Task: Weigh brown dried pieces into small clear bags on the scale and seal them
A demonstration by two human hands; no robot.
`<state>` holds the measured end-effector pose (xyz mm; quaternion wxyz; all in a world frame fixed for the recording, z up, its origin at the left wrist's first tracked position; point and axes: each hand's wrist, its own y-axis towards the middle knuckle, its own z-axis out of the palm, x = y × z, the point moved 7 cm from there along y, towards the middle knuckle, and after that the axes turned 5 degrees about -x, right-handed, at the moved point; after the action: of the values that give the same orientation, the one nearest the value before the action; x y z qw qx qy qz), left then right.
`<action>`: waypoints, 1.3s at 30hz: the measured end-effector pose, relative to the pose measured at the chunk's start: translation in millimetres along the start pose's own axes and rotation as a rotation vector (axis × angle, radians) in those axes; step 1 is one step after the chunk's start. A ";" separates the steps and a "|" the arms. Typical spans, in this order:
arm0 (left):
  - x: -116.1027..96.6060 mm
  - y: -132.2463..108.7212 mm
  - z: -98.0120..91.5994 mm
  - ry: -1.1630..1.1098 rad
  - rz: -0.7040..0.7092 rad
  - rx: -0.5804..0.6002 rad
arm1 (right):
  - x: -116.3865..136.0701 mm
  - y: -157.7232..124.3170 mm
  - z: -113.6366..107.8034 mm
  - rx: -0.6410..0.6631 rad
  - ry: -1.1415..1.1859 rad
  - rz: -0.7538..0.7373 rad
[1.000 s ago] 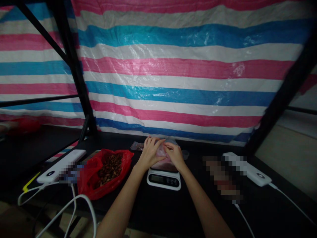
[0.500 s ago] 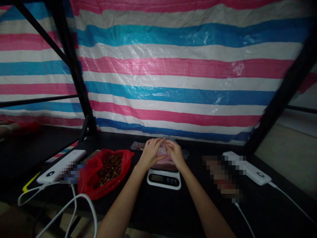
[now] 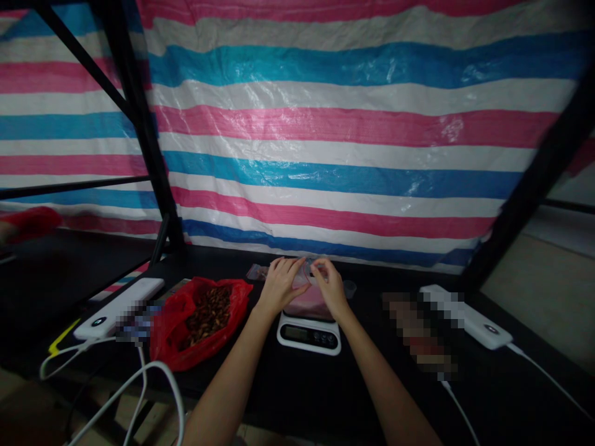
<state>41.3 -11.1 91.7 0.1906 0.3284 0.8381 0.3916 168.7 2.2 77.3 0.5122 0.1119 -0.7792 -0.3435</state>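
Pinching the clear plastic bag with our left hand and right hand, fingers curled, we do best gripping lightly, leaving it seated on the white digital kitchen scale

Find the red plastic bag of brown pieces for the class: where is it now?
In the head view, the red plastic bag lies on the black table, left of the digital kitchen scale and the left hand, with a white power bank beyond it on the left.
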 end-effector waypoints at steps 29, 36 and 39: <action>-2.7 -2.9 10.8 0.109 0.024 0.135 | -6.7 -6.8 20.3 0.293 -0.007 0.075; -3.4 -4.0 14.4 0.083 0.054 0.149 | -6.5 -9.0 22.0 0.316 -0.141 0.043; -4.2 -4.2 13.7 0.057 0.055 0.144 | -5.2 -8.9 21.3 0.310 -0.160 0.026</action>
<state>50.5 -8.7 80.1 0.1316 0.3527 0.8599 0.3448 150.8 7.3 62.6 0.4295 0.1516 -0.8626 -0.2203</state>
